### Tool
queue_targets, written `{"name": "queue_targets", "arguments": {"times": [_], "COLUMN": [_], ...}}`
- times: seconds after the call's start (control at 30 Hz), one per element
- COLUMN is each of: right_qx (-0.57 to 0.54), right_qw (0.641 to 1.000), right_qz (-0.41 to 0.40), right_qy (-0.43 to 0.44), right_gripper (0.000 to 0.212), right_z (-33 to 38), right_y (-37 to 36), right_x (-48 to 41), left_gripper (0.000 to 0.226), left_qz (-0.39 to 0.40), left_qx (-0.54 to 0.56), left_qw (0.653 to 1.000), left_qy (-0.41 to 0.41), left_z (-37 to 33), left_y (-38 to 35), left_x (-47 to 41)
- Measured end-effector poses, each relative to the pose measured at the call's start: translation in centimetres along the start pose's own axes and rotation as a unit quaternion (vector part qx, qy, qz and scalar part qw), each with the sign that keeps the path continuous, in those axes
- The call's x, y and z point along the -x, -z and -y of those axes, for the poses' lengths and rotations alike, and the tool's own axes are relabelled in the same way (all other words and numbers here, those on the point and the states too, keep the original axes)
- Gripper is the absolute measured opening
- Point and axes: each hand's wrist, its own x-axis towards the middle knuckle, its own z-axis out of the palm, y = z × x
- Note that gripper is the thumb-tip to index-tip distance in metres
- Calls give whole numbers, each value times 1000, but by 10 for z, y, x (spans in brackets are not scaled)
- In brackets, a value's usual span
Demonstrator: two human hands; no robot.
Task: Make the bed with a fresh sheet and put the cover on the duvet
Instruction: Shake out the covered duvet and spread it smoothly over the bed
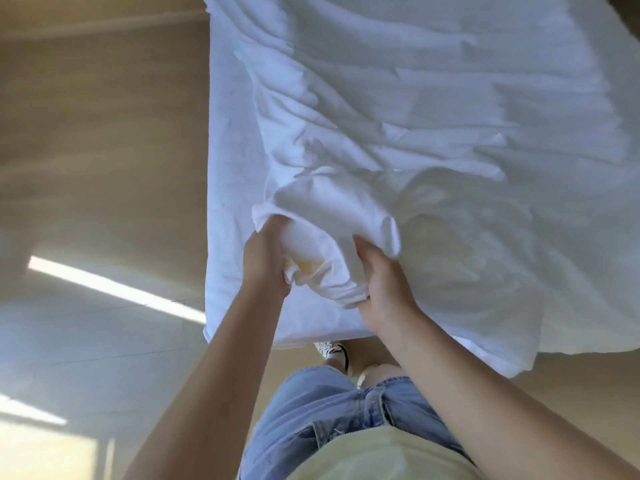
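A white duvet cover (415, 109) lies rumpled across the bed and hangs over its near edge. At the near left corner a bunched corner of the duvet (322, 261), white with a faint yellow patch, sits inside folds of the cover. My left hand (265, 261) grips the fabric on the left side of that bunch, fingers tucked under a fold. My right hand (384, 285) grips the bunch from the right, thumb on top. Whatever lies under the cover is hidden.
The bed's near left corner (214, 327) drops to a pale wooden floor (104, 150) with bright sun stripes. My jeans and a shoe (332, 349) stand right against the bed's foot edge. Floor space extends to the left.
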Motion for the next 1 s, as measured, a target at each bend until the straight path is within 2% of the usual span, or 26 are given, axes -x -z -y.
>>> {"name": "queue_targets", "arguments": {"times": [0.03, 0.17, 0.23, 0.27, 0.3, 0.33, 0.4, 0.5, 0.6, 0.67, 0.8, 0.93, 1.0], "right_qx": [12, 82, 106, 91, 64, 33, -31, -64, -44, -59, -135, -92, -86], "right_qw": [1000, 995, 993, 995, 997, 998, 998, 996, 989, 986, 979, 964, 929], "right_qz": [22, 41, 37, 40, 45, 51, 48, -33, -127, -151, -150, -246, -342], "right_qy": [9, 34, 27, 23, 12, -3, -38, -55, -57, -46, 0, -48, -114], "right_gripper": [32, 28, 33, 38, 43, 42, 32, 17, 3, 6, 37, 28, 13], "right_z": [-2, -15, -23, -29, -37, -46, -73, -120, -164, -191, -232, -277, -295], "right_y": [-8, -26, -25, -23, -20, -18, -11, -10, -22, -30, -50, -63, -64], "right_x": [6, 29, 38, 41, 44, 47, 52, 52, 43, 32, 17, 12, 3], "left_gripper": [14, 26, 14, 10, 20, 31, 35, 35, 26, 34, 27, 21, 10], "left_qz": [-15, -54, -78, -89, -95, -90, -82, -109, -65, -37, -53, -114, -105], "left_qx": [27, 63, 80, 83, 70, 50, 1, -59, -97, -99, -133, -170, -198], "left_qw": [999, 987, 979, 978, 979, 982, 987, 988, 992, 994, 986, 978, 974], "left_qy": [-21, -139, -171, -172, -166, -156, -140, -89, -42, -35, -82, -47, -14], "left_z": [-13, -76, -99, -105, -105, -101, -78, -32, -1, 2, -30, -2, 34], "left_y": [9, 68, 122, 153, 186, 217, 267, 314, 340, 355, 401, 449, 465], "left_x": [3, 15, 21, 24, 25, 26, 25, 7, -18, -36, -71, -89, -95]}}
